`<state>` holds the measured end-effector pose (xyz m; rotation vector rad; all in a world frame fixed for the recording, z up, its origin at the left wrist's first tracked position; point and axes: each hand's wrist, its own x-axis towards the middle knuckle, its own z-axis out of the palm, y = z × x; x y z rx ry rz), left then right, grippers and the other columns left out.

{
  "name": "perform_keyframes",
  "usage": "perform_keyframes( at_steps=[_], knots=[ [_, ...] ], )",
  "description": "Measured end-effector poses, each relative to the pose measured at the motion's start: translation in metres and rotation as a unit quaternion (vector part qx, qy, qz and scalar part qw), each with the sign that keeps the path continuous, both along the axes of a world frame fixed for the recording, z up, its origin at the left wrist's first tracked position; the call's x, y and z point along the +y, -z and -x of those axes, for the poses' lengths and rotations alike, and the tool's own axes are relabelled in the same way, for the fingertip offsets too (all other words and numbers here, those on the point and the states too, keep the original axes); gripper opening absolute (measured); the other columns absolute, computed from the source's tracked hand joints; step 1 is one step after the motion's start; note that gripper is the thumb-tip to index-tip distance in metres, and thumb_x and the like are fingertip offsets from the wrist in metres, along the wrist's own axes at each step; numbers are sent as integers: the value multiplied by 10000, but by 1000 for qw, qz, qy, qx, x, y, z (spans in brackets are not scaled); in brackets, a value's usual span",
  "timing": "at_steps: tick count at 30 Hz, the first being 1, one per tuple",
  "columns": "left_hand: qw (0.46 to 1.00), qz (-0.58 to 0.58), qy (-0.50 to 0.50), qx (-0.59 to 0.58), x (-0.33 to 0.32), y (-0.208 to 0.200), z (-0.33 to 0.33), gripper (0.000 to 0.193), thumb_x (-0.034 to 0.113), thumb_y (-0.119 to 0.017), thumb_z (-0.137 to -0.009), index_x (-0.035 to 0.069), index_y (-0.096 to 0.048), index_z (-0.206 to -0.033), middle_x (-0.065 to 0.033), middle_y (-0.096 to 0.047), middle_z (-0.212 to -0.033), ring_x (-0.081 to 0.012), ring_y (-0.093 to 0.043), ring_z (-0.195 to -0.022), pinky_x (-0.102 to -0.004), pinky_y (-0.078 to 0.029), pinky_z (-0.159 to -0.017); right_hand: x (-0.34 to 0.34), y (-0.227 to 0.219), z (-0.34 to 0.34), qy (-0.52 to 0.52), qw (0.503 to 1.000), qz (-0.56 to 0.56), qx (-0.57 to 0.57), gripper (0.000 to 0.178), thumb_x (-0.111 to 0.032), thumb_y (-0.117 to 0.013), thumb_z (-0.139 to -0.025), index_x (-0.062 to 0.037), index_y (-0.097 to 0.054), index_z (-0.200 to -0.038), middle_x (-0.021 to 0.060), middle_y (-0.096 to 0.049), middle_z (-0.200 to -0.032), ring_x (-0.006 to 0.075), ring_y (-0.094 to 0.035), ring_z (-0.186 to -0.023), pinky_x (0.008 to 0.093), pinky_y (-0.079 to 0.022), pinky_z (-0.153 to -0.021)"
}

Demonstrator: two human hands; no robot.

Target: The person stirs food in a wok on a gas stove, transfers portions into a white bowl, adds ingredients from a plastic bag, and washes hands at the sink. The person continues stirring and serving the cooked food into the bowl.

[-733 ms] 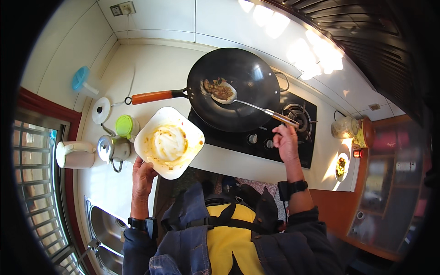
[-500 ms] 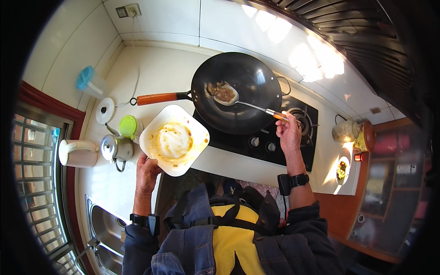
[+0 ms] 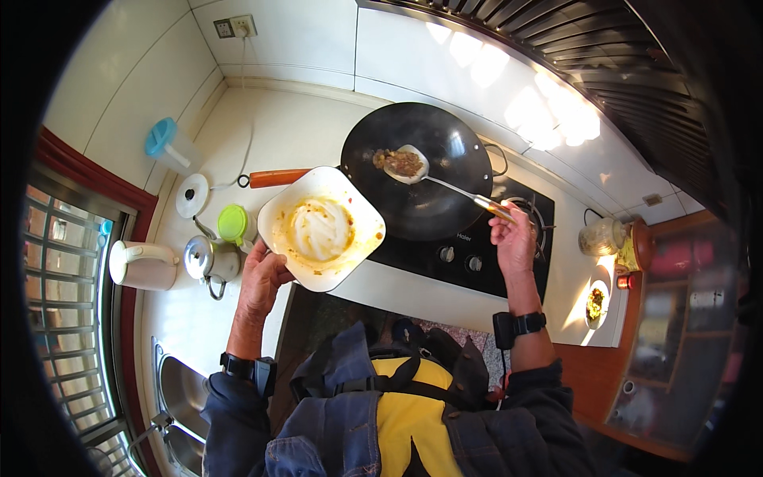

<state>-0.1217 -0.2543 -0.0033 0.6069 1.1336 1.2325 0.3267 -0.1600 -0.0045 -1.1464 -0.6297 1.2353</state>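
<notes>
My left hand (image 3: 264, 278) grips the near left edge of a white square bowl (image 3: 296, 262), whose inside is smeared with yellowish residue and bits of food. The bowl is held up beside the wok, its far edge overlapping the orange wok handle (image 3: 274, 178). My right hand (image 3: 513, 234) is closed round the wooden-ended handle of a long metal ladle (image 3: 451, 189). Down in the black wok (image 3: 433, 215), the ladle's bowl rests among brown chopped food (image 3: 403, 164). The wok sits on a black gas stove (image 3: 404, 256) with two knobs.
On the left counter stand a small metal kettle (image 3: 208, 258), a green-lidded container (image 3: 233, 222), a pale pitcher (image 3: 143, 265) and a blue-lidded jug (image 3: 172, 143). A sink (image 3: 179, 389) lies lower left. On the right are a dish of food (image 3: 596, 302) and a glass jar (image 3: 600, 237).
The white bowl has shifted right and slightly up in the picture, closer over the wok's left rim. My right hand and the ladle have moved a little right; the whole view has also shifted slightly.
</notes>
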Motion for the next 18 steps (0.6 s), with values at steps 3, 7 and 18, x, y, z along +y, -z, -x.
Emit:
perform_keyframes(
  at_steps=[3,7,18],
  knots=[
    [999,-17,28,7,10,1,0,472,70,-503,-880,10,-459,-1346,-136,-643,-1172,-252,-707,-963,-401,-600,-843,-19,-35,-8,-20,995,-78,-52,303,-254,-538,-962,-27,-651,-1129,141,-686,-755,166,-605,-523,272,-460,-456],
    [998,-10,52,-17,30,12,0,431,59,-508,-879,0,-479,-1305,-142,-649,-1131,-252,-712,-917,-396,-602,-829,-48,-86,3,-25,987,-133,-89,302,-213,-504,-973,-7,-653,-1136,158,-680,-746,193,-594,-491,280,-451,-443],
    [993,8,78,-93,87,21,-44,381,73,-525,-907,20,-478,-1281,-125,-630,-1120,-240,-695,-925,-336,-591,-772,-68,-171,50,-218,905,-221,-292,208,-43,-527,-953,70,-620,-1102,204,-677,-823,230,-690,-615,295,-551,-537]
  ],
)
